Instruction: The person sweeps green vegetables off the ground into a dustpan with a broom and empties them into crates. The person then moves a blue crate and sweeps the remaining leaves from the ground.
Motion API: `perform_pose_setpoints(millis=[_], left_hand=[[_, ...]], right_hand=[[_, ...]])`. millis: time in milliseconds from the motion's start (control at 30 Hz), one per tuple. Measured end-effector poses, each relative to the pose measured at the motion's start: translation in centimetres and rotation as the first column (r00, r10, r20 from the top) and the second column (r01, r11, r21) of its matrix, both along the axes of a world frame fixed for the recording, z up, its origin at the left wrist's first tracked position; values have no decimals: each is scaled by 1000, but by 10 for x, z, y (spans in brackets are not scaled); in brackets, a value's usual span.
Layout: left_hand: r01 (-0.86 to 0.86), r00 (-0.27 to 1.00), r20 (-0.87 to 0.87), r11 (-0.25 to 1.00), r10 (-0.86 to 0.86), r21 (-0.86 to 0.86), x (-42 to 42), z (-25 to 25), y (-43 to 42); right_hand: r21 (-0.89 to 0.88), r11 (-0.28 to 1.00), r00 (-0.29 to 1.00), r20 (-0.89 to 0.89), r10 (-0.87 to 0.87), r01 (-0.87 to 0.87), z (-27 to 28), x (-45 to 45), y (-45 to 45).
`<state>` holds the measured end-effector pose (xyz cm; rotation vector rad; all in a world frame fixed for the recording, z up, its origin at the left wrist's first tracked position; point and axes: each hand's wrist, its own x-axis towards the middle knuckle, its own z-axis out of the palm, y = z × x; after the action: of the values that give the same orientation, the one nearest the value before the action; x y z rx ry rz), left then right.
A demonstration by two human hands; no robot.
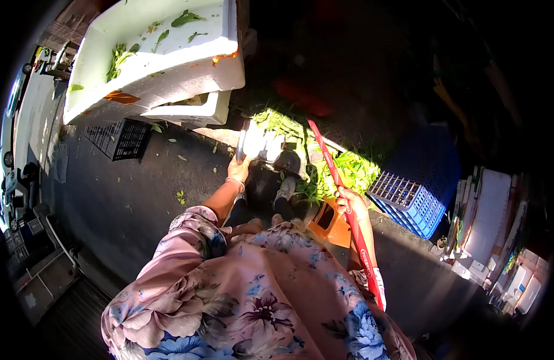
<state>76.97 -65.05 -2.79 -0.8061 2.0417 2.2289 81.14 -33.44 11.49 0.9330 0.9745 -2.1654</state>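
Observation:
My left hand (238, 170) is closed on the near edge of a pale, sunlit dustpan-like scoop (262, 144), whose details are washed out by glare. In my right hand (352, 201) is a long red broom-like pole (333, 166) with white oval labels, slanting from beside my body toward the dark ground ahead. Its far end is lost in shadow. Green leaf scraps (352, 170) lie heaped beyond and beside the pole, and more leaves (277, 122) lie behind the scoop.
White foam boxes (163, 81) with loose leaves stand at upper left, above a black crate (118, 141). An orange stool (330, 225) is close to my right hand, with blue crates (412, 192) further right. Stacked foam sheets (487, 210) stand at far right.

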Motion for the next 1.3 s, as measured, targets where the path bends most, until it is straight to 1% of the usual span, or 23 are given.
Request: perform_pose_setpoints(millis=[100, 167, 233, 267, 367, 400, 533, 600, 633, 667, 733, 800, 833, 900, 933, 967, 1033, 1100, 1167, 1200, 1233, 1267, 1300], left_hand=[[11, 998, 59, 999, -14, 43, -4, 1, -4], [-11, 1000, 29, 1000, 12, -28, -9, -16, -13], [-49, 995, 88, 999, 50, -15, -14, -24, -25], [-29, 988, 145, 990, 49, -134, -18, -21, -32], [-10, 989, 143, 993, 27, -116, -16, -9, -41], [-38, 984, 174, 998, 47, -53, -14, -3, -41], [-66, 979, 194, 998, 63, 9, -9, -4, -42], [0, 988, 157, 1000, 3, -22, -7, -6, -41], [32, 990, 140, 999, -27, -38, -5, -8, -39], [45, 990, 134, 999, -41, -24, -4, 1, -37], [43, 986, 159, 999, -44, 7, -4, 13, -32], [86, 969, 226, 994, -101, 73, -2, 13, -36], [140, 976, 159, 989, -146, 48, -1, 3, -38], [188, 946, 247, 976, -211, 112, -3, 9, -40], [200, 935, 235, 942, -266, 270, -3, 10, -45], [207, 920, 222, 884, -322, 420, -2, 9, -52], [186, 891, 267, 833, -367, 521, -5, 11, -63], [227, 896, 196, 791, -398, 568, -3, 22, -71], [42, 899, 265, 671, -348, 740, -7, 27, -80], [39, 905, 201, 543, -375, 839, -11, 21, -88], [-20, 902, 208, 445, -378, 895, -13, 15, -92], [-147, 860, 387, 563, -334, 813, -16, 6, -88], [-255, 793, 547, 669, -268, 698, -24, 27, -78]], right_hand=[[139, 989, 999, 11, 43, -45, 12, 26, -14], [244, 963, 993, 11, 118, -117, 32, 37, -26], [271, 953, 990, 12, 138, -136, 42, 49, -28], [294, 941, 984, -11, 180, -169, 52, 53, -29], [362, 912, 972, -56, 227, -192, 75, 53, -37], [381, 899, 963, -67, 260, -216, 78, 44, -38], [441, 859, 920, -156, 359, -260, 60, -40, -46], [464, 832, 855, -250, 453, -305, 32, -103, -51], [459, 827, 842, -258, 475, -326, 42, -130, -64], [432, 847, 836, -301, 458, -309, 30, -157, -71], [479, 816, 820, -287, 495, -325, 19, -182, -80], [512, 776, 805, -241, 542, -369, 12, -175, -76], [476, 802, 831, -225, 508, -361, 4, -161, -69], [419, 838, 883, -151, 444, -350, 5, -119, -54], [311, 906, 929, -136, 343, -289, 10, -95, -45], [308, 902, 938, -68, 339, -304, 5, -73, -33], [279, 912, 946, -37, 322, -299, 22, -34, -25], [357, 878, 943, 23, 332, -318, 41, -4, -22], [351, 897, 956, -15, 291, -268, 57, 18, -17], [353, 907, 965, -39, 260, -230, 62, 27, -14], [347, 915, 975, -5, 221, -205, 62, 31, -10], [343, 924, 982, -20, 186, -168, 62, 31, -8], [338, 932, 988, -38, 149, -128, 60, 27, -6]])
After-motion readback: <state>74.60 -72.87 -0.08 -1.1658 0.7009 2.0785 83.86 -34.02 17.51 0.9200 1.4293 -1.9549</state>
